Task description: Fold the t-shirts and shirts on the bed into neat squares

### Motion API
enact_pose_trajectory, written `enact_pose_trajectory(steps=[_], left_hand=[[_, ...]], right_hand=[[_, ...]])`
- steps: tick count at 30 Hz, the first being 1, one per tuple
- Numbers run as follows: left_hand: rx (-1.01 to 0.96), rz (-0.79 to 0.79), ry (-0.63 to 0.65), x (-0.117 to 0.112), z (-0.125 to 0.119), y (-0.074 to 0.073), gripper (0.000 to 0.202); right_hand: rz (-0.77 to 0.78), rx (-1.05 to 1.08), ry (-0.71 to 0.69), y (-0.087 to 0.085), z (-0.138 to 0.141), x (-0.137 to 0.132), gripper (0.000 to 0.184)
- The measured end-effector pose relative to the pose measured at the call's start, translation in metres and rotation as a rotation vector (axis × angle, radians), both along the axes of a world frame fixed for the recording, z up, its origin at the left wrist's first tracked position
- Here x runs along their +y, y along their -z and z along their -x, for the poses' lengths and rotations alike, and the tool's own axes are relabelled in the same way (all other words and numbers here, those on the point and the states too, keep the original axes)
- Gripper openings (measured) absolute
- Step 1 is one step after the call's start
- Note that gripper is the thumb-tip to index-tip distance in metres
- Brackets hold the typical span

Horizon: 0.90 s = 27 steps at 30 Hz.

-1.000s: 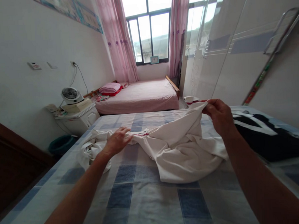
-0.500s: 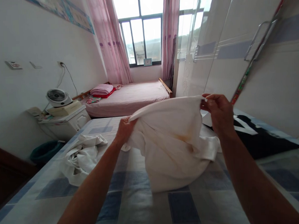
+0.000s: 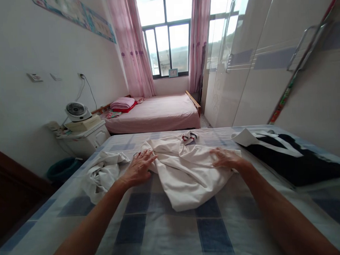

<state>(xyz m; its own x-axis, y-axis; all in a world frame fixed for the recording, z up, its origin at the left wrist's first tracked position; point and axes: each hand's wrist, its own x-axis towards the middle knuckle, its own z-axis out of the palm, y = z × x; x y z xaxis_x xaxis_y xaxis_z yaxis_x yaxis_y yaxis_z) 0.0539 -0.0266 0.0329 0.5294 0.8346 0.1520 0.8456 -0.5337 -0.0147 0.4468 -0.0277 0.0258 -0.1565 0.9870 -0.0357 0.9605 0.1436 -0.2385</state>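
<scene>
A white shirt (image 3: 186, 172) with a red and dark striped collar lies spread on the blue checked bed sheet (image 3: 163, 221). My left hand (image 3: 139, 167) rests flat on the shirt's left edge with its fingers spread. My right hand (image 3: 226, 159) lies flat on the shirt's right side, fingers stretched out. Both hands press on the cloth and grip nothing.
A crumpled white garment (image 3: 101, 173) lies left of the shirt. A black garment with white trim (image 3: 289, 156) lies to the right. Beyond are a pink bed (image 3: 158, 113), a nightstand with a fan (image 3: 77, 111), a teal bin (image 3: 61, 169) and a white wardrobe (image 3: 254, 63).
Both hands held the white shirt lifted off the bed half a second ago. The shirt now lies on the sheet and both hands have opened flat on it.
</scene>
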Motion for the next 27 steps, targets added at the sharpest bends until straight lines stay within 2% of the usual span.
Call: enact_pose_trajectory(steps=[3, 6, 9, 12, 13, 15, 17, 18, 19, 20, 23, 25, 27], left_hand=[[-0.018, -0.075, -0.144, 0.004, 0.001, 0.003, 0.058], [-0.117, -0.072, -0.219, 0.014, -0.001, -0.002, 0.04], [-0.288, -0.116, -0.267, 0.011, -0.005, -0.025, 0.042], [-0.369, -0.173, -0.202, -0.006, -0.002, -0.062, 0.04], [-0.349, -0.135, -0.166, -0.013, 0.001, -0.076, 0.038], [-0.291, 0.079, -0.067, -0.025, 0.01, -0.098, 0.043], [-0.302, 0.387, 0.061, -0.029, 0.018, -0.111, 0.057], [-0.35, 0.508, 0.114, -0.026, 0.02, -0.113, 0.062], [-0.409, 0.574, 0.138, -0.02, 0.02, -0.112, 0.062], [-0.461, 0.572, 0.118, -0.01, 0.017, -0.107, 0.059], [-0.491, 0.342, -0.108, 0.032, -0.006, -0.077, 0.047], [-0.487, 0.3, -0.178, 0.062, -0.028, -0.053, 0.049], [-0.499, 0.282, -0.207, 0.086, -0.052, -0.032, 0.051]], right_hand=[[-0.044, -0.049, 0.107, 0.01, 0.005, 0.005, 0.024], [-0.121, -0.071, 0.207, 0.002, 0.0, 0.008, 0.027], [-0.233, -0.004, 0.314, -0.013, -0.017, 0.009, 0.03], [-0.22, 0.051, 0.291, -0.018, -0.041, 0.008, 0.029], [-0.18, 0.041, 0.265, -0.015, -0.048, 0.006, 0.03], [-0.104, 0.011, 0.234, -0.005, -0.061, 0.001, 0.037], [-0.056, -0.008, 0.216, 0.009, -0.068, -0.006, 0.048], [-0.042, -0.018, 0.219, 0.016, -0.07, -0.01, 0.055], [-0.036, -0.03, 0.233, 0.022, -0.071, -0.013, 0.061], [-0.042, -0.046, 0.256, 0.027, -0.07, -0.015, 0.066], [-0.13, -0.102, 0.333, 0.034, -0.062, -0.018, 0.071], [-0.172, -0.099, 0.354, 0.033, -0.055, -0.017, 0.06], [-0.149, -0.073, 0.345, 0.029, -0.05, -0.014, 0.042]])
